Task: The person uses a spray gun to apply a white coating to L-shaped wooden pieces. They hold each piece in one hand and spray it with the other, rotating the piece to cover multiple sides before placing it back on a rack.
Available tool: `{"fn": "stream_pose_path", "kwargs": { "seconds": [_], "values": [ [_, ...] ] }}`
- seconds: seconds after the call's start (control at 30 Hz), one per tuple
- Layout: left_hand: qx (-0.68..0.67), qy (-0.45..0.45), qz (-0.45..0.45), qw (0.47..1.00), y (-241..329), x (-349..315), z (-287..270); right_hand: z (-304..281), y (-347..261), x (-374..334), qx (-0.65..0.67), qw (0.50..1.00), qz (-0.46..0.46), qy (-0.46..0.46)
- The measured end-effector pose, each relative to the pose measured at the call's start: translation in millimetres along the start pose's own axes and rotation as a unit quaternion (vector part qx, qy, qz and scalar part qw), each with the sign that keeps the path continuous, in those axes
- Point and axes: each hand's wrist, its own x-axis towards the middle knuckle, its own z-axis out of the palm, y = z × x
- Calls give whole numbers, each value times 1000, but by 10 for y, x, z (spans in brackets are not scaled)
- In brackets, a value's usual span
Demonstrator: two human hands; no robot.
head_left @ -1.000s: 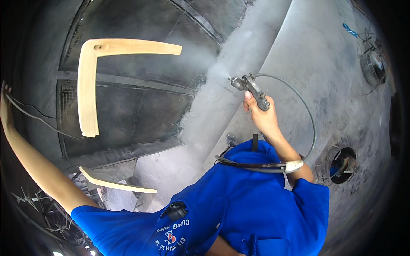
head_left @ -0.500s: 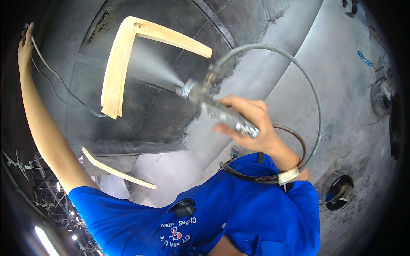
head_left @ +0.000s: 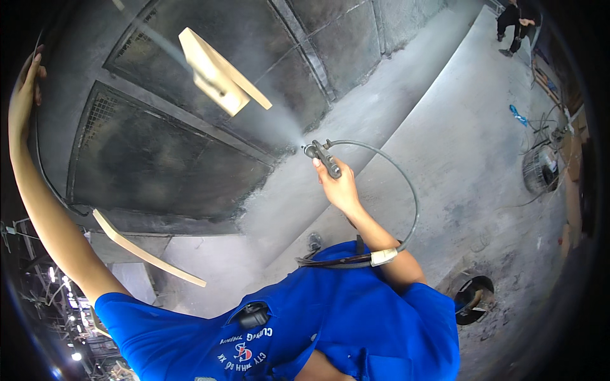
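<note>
My right hand (head_left: 340,187) grips a metal spray gun (head_left: 323,159), its nozzle pointing up and left. A pale mist fans from the nozzle toward a light wooden angled piece (head_left: 219,70), seen nearly end-on and apart from the gun. A grey hose (head_left: 406,174) loops from the gun back to my right forearm. My left arm stretches up along the left side. At the dark rim, the fingers of my left hand (head_left: 27,86) curl round a thin dark line (head_left: 40,149) that runs down beside the forearm; their exact hold is partly hidden.
A second, curved wooden piece (head_left: 149,257) is below left, near my left upper arm. Dark framed panels (head_left: 171,159) stand behind the spray. At right are a round hole (head_left: 473,298), a coil (head_left: 540,168), blue cord (head_left: 518,114) and, farther off, a person (head_left: 511,28).
The angled wooden piece has turned from its broad L-shaped side to nearly end-on. My right hand and the spray gun have drawn back from it, still spraying. My left hand has shifted left and slightly down.
</note>
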Motion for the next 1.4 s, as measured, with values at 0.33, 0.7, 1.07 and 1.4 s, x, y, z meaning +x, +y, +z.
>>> {"fn": "stream_pose_path", "kwargs": {
  "seconds": [0.33,0.7,1.07,1.4],
  "values": [
    [-139,68,61,986,-4,-874,340,-1294,-2357,212,-62,901,-417,-101],
    [-129,140,43,981,43,-1484,696,-1128,-4467,331,-445,781,-421,-125],
    [159,296,-52,941,-448,-3964,1257,-1369,-3317,548,-42,929,-365,-36],
    [-78,245,-264,930,-1596,-5251,2339,-705,-1875,-1034,77,954,-272,104]
  ]
}}
